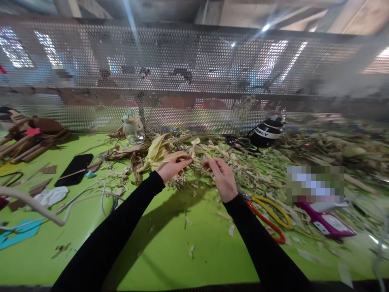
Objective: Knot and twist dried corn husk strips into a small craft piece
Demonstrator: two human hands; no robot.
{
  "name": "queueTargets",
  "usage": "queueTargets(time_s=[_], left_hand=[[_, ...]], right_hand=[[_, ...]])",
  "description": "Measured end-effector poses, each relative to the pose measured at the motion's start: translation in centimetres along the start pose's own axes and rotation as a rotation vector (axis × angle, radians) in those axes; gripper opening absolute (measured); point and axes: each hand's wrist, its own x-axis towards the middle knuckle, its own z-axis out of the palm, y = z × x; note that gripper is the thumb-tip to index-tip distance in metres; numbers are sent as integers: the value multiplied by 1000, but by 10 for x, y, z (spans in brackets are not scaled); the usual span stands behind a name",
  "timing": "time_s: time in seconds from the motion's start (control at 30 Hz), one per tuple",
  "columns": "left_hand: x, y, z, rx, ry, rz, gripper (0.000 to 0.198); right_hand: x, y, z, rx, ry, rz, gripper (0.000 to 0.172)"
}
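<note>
My left hand (174, 166) is closed in a pinch on a pale strip of dry corn husk (194, 147) above the middle of the table. Just to its right, my right hand (224, 178) pinches a thin piece of husk (208, 156) between thumb and forefinger. The fingertips of the two hands are a short gap apart. Behind my left hand lies a larger yellowish corn husk (158, 149). By my right wrist rests a cutting tool (267, 211) with one yellow and one red handle, its head partly hidden by the wrist.
Husk scraps (261, 170) litter the green table (194, 243). A clear bottle (133, 127) and a black bottle (267, 132) stand before a perforated metal screen (182, 56). Left are a phone (74, 170), white cables (82, 198) and brown strips (30, 150); right, a purple-and-white device (330, 221).
</note>
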Motion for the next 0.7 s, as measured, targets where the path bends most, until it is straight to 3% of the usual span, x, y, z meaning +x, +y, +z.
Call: queueTargets(time_s=[0.13,0.23,0.3,0.47,0.7], left_hand=[[-1,-6,1,213,-55,66,10],[-2,-14,5,391,-101,145,9],[-3,-18,8,415,-121,146,10],[-5,-19,14,16,-181,-84,12],[-6,-15,11,-318,-208,-317,12]], right_hand=[[2,1,-3,-223,228,-205,26],[0,-3,-2,-353,180,-336,17],[-2,-5,-1,-291,133,-277,18],[-1,-6,1,-25,42,-50,20],[-2,-11,1,200,-91,56,17]])
